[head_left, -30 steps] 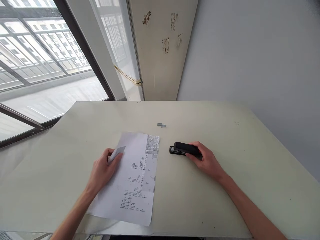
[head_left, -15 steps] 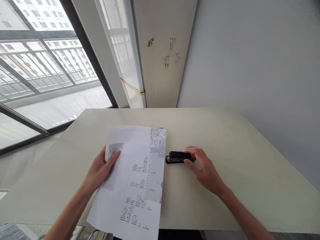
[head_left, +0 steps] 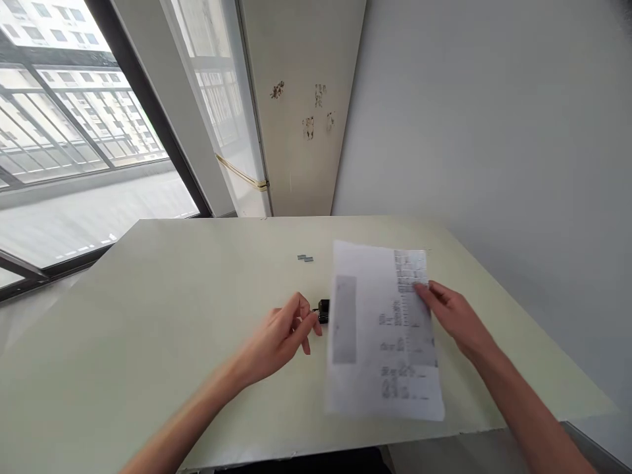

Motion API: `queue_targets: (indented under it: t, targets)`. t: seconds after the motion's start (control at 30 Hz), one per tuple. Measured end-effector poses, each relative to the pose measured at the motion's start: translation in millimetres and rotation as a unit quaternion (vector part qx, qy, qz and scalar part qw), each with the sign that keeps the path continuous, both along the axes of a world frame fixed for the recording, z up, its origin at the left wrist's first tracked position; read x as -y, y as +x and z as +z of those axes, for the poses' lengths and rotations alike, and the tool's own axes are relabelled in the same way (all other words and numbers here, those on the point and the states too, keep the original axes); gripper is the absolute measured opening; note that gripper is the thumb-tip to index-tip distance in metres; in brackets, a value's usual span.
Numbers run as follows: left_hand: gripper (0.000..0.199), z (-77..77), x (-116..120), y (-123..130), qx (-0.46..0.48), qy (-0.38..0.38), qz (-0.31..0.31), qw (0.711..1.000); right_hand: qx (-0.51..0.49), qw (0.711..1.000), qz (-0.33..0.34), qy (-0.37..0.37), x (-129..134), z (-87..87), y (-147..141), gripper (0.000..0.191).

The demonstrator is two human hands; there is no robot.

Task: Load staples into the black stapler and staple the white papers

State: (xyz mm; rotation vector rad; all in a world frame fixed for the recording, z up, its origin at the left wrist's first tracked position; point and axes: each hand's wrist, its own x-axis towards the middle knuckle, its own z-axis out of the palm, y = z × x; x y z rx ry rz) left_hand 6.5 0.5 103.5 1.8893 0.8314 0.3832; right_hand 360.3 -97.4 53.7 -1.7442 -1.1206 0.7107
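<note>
My right hand [head_left: 451,315] grips the printed paper sheets [head_left: 370,329] by their right edge, thumb on top, and holds them up over the table. The sheets are slightly blurred and carry a grey block at left and small print at right. Behind them, only the left end of a black stapler [head_left: 323,311] shows; the rest is hidden. My left hand [head_left: 284,336] is at that end, its thumb and index finger pressed together and the other fingers curled. Whether it touches the stapler or pinches something small, I cannot make out.
Two small grey staple strips [head_left: 305,258] lie on the pale table [head_left: 222,283] beyond my left hand. A grey wall [head_left: 469,118] rises along the right, a cabinet panel [head_left: 301,171] at the back, and a window [head_left: 89,145] on the left.
The sheets have passed from my left hand to my right and moved rightward, now covering most of the stapler. My right hand has left the stapler; my left has moved to its left end.
</note>
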Motion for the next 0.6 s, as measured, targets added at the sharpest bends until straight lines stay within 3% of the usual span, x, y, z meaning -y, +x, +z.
queue_targets:
  t: [0.13, 0.23, 0.33, 0.43, 0.6]
  targets:
    - [0.029, -18.1, -18.8, -4.7, -0.016, 0.042, 0.016, 0.999, 0.163, 0.981, -0.052, -0.086, 1.2, -28.2, 77.3, 0.053]
    - [0.031, -36.6, -36.8, -13.9, -0.023, 0.042, 0.07, 0.996, 0.269, 0.953, -0.085, -0.114, -0.4, -50.9, 102.2, 0.055]
    - [0.032, -56.2, -48.7, -29.3, -0.019, 0.034, 0.115, 0.993, 0.346, 0.928, -0.108, -0.087, 2.7, -77.0, 94.1, 0.074]
    - [0.035, -73.0, -55.0, -45.9, 0.028, 0.013, 0.167, 0.985, 0.382, 0.917, -0.065, -0.095, 10.3, -98.9, 71.4, 0.08]
    - [0.038, -85.2, -59.9, -57.6, 0.068, -0.01, 0.203, 0.977, 0.384, 0.904, -0.048, -0.179, 16.2, -105.2, 51.0, 0.081]
